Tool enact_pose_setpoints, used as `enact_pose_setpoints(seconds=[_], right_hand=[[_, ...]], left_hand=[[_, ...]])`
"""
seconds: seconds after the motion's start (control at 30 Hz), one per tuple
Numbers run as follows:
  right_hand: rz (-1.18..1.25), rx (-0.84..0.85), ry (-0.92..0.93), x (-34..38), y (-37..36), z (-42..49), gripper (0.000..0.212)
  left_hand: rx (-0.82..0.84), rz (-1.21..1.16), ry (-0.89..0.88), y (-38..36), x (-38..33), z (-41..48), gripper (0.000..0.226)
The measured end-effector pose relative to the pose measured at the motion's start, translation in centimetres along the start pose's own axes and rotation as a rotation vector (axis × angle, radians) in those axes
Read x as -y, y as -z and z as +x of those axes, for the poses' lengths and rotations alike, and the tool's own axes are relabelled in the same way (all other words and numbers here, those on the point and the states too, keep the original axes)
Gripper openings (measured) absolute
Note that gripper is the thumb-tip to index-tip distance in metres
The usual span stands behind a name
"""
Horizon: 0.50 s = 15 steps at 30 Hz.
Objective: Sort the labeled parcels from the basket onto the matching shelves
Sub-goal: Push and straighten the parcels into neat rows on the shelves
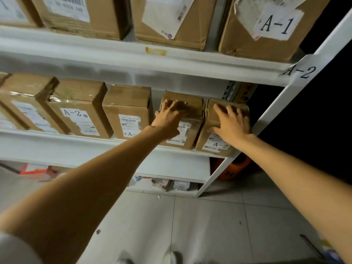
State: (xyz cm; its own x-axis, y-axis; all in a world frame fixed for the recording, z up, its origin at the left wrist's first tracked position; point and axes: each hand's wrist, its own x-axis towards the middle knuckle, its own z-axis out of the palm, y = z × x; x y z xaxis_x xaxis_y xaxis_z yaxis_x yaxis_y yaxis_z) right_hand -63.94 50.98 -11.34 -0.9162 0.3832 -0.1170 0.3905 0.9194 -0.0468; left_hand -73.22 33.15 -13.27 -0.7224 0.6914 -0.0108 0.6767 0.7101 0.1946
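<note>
A row of brown cardboard parcels stands on the white shelf [57, 141] tagged A-2 [299, 72]. My left hand [169, 116] lies with spread fingers on the front of the second parcel from the right [192, 103]. My right hand [231, 121] presses flat on the rightmost parcel [213, 147], whose label reads A-2. Both parcels stand upright, side by side, touching. Further left stand a parcel with a partly hidden label [127, 111] and one marked A-2 [80, 109]. The basket is out of sight.
The shelf above carries larger boxes, the rightmost [266, 29] marked A-1. A white upright post [285, 103] bounds the shelf on the right, with darkness beyond. An orange object [234, 168] sits low behind the post. Small items lie on the bottom shelf [167, 183]; grey tiled floor below.
</note>
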Motion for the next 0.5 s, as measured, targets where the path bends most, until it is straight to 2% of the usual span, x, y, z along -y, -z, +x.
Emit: enact_pose_setpoints(seconds=[0.17, 0.3, 0.37, 0.5], right_hand=[[0.018, 0.009, 0.012, 1.2, -0.4, -0.2, 0.088], [-0.055, -0.111, 0.239, 4.1, 0.0, -0.3, 0.081], [-0.010, -0.165, 0.353, 6.8, 0.2, -0.2, 0.073], [0.041, -0.166, 0.519, 13.6, -0.2, 0.5, 0.063]], left_hand=[[0.032, -0.069, -0.081, 0.6, 1.4, -1.2, 0.096], [-0.129, -0.153, -0.004, 2.3, 2.4, -3.4, 0.087], [-0.214, -0.110, 0.063, 3.0, 4.8, -4.6, 0.081], [-0.238, 0.042, 0.211, 4.4, 11.7, -6.7, 0.081]])
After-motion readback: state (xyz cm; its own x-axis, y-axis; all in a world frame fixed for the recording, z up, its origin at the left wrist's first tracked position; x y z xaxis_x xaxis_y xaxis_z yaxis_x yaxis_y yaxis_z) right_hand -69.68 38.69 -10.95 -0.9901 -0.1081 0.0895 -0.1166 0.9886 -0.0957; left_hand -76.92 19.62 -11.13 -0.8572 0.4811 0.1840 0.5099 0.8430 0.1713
